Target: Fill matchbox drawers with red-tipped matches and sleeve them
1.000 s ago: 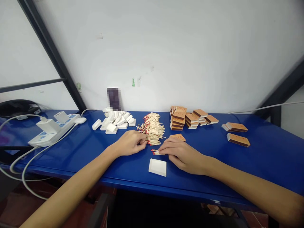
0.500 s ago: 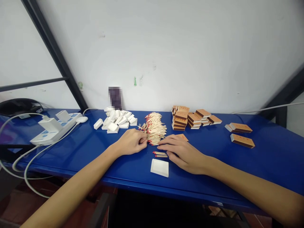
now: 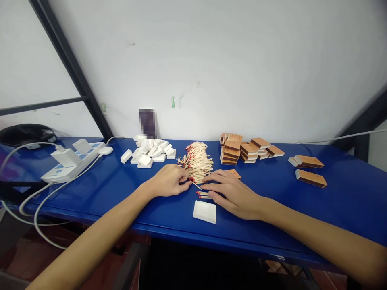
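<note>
A long heap of red-tipped matches [image 3: 199,161] lies across the middle of the blue table. At its near left edge my left hand [image 3: 171,180] is closed, and a single match [image 3: 196,185] sticks out from its thumb and fingertips. My right hand [image 3: 234,194] rests palm down at the heap's near right, fingers stretched out and apart. Its fingertips are close to that match and to a few separate matches [image 3: 203,193] lying side by side. Just below these lies a white matchbox tray [image 3: 204,212]. An orange matchbox sleeve [image 3: 233,174] is partly hidden behind my right hand.
White matchbox trays [image 3: 151,153] are piled at the back left. Orange matchboxes [image 3: 232,144] stand stacked at the back right, with two more matchboxes [image 3: 311,178] farther right. A power strip [image 3: 68,165] with chargers and white cables occupies the left side, by a dark metal frame [image 3: 74,68].
A match now shows between my left fingertips and my right hand. The right fingers have shifted slightly over the separate matches. The view has moved a little.
</note>
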A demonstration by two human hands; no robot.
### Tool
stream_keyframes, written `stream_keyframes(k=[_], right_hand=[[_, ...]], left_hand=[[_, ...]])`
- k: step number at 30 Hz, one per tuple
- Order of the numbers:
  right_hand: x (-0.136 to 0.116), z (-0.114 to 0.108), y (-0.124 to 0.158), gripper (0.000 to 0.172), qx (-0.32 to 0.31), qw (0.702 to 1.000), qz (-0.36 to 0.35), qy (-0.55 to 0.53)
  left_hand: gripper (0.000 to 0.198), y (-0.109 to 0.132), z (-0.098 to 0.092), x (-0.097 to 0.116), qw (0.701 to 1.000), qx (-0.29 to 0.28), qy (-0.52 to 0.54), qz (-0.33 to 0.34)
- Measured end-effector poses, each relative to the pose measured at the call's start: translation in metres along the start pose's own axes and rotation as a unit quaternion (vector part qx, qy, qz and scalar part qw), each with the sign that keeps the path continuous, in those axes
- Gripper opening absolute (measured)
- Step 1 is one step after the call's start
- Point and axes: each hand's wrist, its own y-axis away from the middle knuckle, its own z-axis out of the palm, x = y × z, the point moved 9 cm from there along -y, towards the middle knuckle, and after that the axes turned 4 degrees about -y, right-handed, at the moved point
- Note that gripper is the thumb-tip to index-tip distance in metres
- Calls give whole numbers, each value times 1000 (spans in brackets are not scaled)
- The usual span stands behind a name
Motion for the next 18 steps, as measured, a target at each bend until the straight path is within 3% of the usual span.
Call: stream_keyframes(k=[4, 9, 18], right_hand=[[0, 1, 1, 33, -5, 1000, -1, -3], [0, 0, 1, 33, -4, 1000, 0, -7], [0, 0, 2, 34, 0, 999, 3, -33]], left_hand=[[34, 0, -2, 2, 1000, -1, 9, 0], [6, 1, -7, 5, 1000, -2, 30, -5], [6, 2, -6, 9, 999, -4, 44, 28]])
